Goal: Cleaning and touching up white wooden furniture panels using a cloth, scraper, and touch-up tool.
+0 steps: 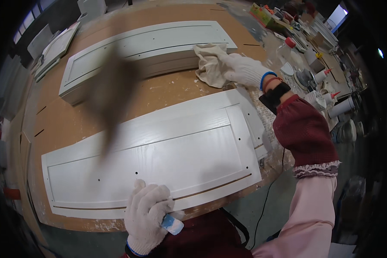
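My right hand (247,71), in a white knit glove, is closed on a crumpled cream cloth (210,71). The cloth lies against the right end of the far stack of white panels (159,36). At the near edge of the closer white panel (180,150), my gloved left hand (146,213) has its fingers curled. A small blue-and-white block (173,224) pokes out from under that hand. The closer panel has a recessed middle, several small dark holes and a brown groove along its near side. Another white panel shows beneath its right end.
Both panel groups lie on a brown, paint-spotted worktable (90,122). On the right stand a clear bottle with a red cap (290,42), a power sander (304,78) and several glue bottles. A black cable (268,193) hangs at the near right. A dark blur (116,86) covers part of the view.
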`<state>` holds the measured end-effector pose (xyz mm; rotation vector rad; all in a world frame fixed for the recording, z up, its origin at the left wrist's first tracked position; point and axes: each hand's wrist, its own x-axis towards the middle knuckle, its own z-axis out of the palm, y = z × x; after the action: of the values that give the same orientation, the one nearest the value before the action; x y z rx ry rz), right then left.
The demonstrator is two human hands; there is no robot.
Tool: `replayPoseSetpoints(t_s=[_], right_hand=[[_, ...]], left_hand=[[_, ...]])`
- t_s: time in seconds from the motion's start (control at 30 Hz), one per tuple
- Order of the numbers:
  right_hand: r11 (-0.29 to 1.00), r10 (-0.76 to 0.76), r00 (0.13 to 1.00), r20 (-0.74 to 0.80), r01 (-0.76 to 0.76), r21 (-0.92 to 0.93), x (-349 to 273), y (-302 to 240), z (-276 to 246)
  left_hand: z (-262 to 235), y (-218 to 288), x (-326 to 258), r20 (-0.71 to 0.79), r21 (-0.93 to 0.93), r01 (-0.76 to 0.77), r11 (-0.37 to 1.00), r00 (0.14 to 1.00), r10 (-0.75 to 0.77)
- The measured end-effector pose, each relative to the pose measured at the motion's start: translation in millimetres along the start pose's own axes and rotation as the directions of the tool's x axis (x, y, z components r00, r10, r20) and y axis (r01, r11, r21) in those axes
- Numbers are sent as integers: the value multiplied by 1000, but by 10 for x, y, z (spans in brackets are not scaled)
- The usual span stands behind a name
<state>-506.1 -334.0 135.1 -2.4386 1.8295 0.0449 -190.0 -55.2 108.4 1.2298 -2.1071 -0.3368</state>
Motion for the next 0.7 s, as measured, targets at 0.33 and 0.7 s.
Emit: replayPoseSetpoints(t_s=[0.33,0.7], right_hand=[[999,-10,997,82,13,-31,226,230,332],[927,32,984,-175,36,373,-857,-433,-566]], left_hand=[[11,58,-8,12,102,65,993,998,-66],[-20,26,-20,3,84,49,995,999,-49]])
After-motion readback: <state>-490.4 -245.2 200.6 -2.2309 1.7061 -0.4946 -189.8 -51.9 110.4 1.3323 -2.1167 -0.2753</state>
